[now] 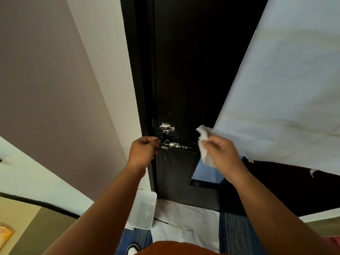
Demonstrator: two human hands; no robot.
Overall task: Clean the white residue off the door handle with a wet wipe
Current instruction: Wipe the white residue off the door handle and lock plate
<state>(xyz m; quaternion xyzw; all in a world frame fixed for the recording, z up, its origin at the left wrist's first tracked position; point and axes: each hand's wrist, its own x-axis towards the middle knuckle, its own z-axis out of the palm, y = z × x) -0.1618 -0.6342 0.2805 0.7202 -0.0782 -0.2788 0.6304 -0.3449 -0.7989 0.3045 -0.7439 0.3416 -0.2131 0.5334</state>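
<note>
- Fingers (211, 142) of the right hand (222, 153) are pressed together against the thumb, pinching a crumpled wet wipe (207, 159). One tuft sticks up above the knuckles and the rest hangs below the palm.
- On the left hand (143, 151) the fingers are curled in at the door's edge, right by the pivot end of the lever. From my feed I cannot tell whether they grip the edge or only rest against it.
- Between the two hands sits the door handle (176, 145), a dark lever whose long axis runs level, left to right, from its pivot by the left hand to its free end just beside the wipe.
- That puts the handle to the left of the wipe-holding fingers. I judge the right hand is the one to do the wiping, sweeping leftward along the lever. The wipe looks to be apart from the metal.
- White residue (166, 127) is thickest on the round plate (172, 130) above the pivot. It also streaks the top of the lever and specks the door (193, 70) below it.
- Farther off, a large pale paper sheet (285, 89) covers the surface right of the door. At the door's foot a white bin (142, 208) stands on the floor.
</note>
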